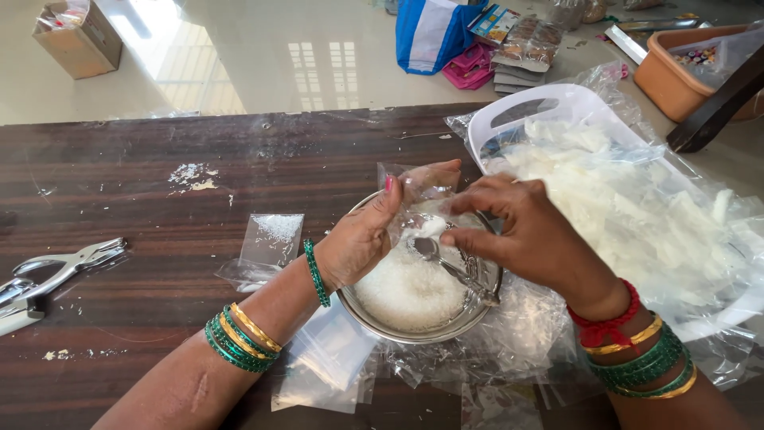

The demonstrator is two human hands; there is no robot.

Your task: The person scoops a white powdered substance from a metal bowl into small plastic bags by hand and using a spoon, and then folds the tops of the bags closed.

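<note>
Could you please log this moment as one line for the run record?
left hand: holds small clear pouch open | right hand: tips spoon into it | below: steel bowl of white grains

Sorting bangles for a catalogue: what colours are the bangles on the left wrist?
Green and gold bangles, clearest in the head view.

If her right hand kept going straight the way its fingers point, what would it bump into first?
The right hand points leftward, so it would likely first meet the small clear pouch held open by the left hand, above the steel bowl. Depth is hard to judge.
</note>
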